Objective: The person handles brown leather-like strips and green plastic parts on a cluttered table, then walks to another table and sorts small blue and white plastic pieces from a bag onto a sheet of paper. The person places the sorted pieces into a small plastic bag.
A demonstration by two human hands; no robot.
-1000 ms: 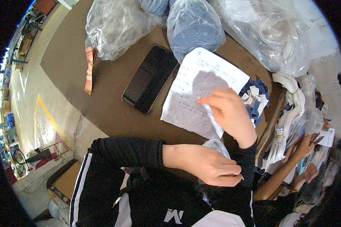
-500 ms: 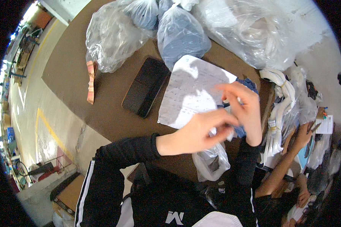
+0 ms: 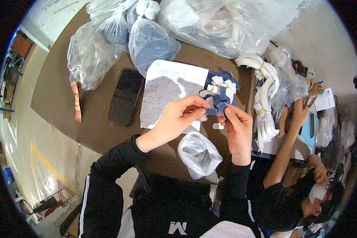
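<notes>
My left hand [image 3: 174, 118] pinches a short dark blue fabric strip [image 3: 212, 112] between thumb and fingers. Close beside it, my right hand [image 3: 239, 129] grips another blue fabric strip [image 3: 222, 109], which is bent over. The two strips nearly meet; whether they touch I cannot tell. Just beyond the fingers lies a pile of short blue and white strips [image 3: 222, 88]. One white piece [image 3: 217, 126] rests on the table between my hands. Nearer to me stands an open clear plastic bag [image 3: 199, 155]; its contents are hard to make out.
A handwritten sheet [image 3: 162, 89] and a black phone [image 3: 125, 97] lie left of the pile. Tied bags [image 3: 150, 43] line the table's far side. Bundled white strips [image 3: 266, 119] hang at the right, near a co-worker's arm [image 3: 287, 146]. A banded bundle [image 3: 76, 101] sits far left.
My head view has shifted, so the table items appear further left. My hands, blurred and overlapping before, are now apart with a blue strip in each. The strip pile has come into plain sight.
</notes>
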